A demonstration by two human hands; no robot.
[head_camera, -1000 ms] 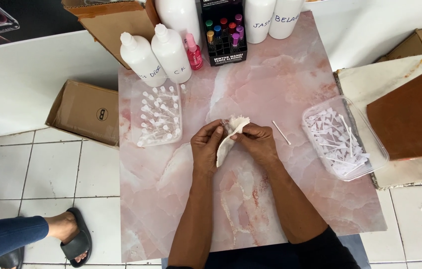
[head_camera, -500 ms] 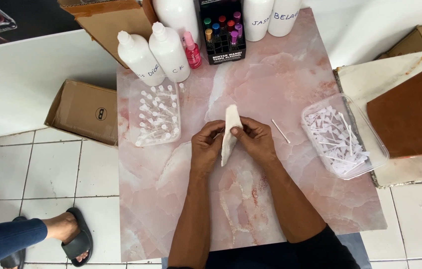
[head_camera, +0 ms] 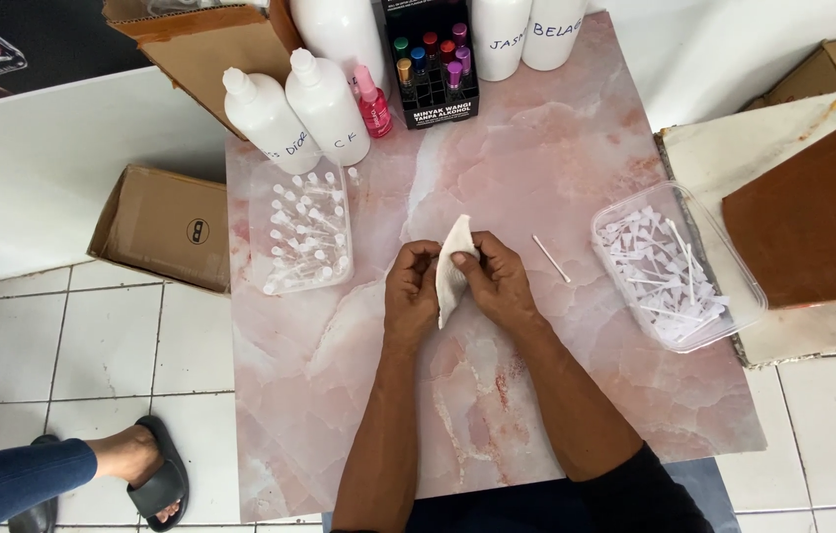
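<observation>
The fingers of the left hand (head_camera: 411, 288) and right hand (head_camera: 497, 281) pinch a folded white cloth (head_camera: 451, 270) from either side, holding it upright just above the pink marble table (head_camera: 556, 148). A thin white stick (head_camera: 551, 259) lies just right of the right fingers. Further right sits a clear tray (head_camera: 679, 266) of white parts; left of the left fingers, a tray of small vials (head_camera: 304, 237).

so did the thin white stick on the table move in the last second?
No. The thin white stick lies in the same spot right of the right hand, same angle, between the hand and the clear tray.
</observation>
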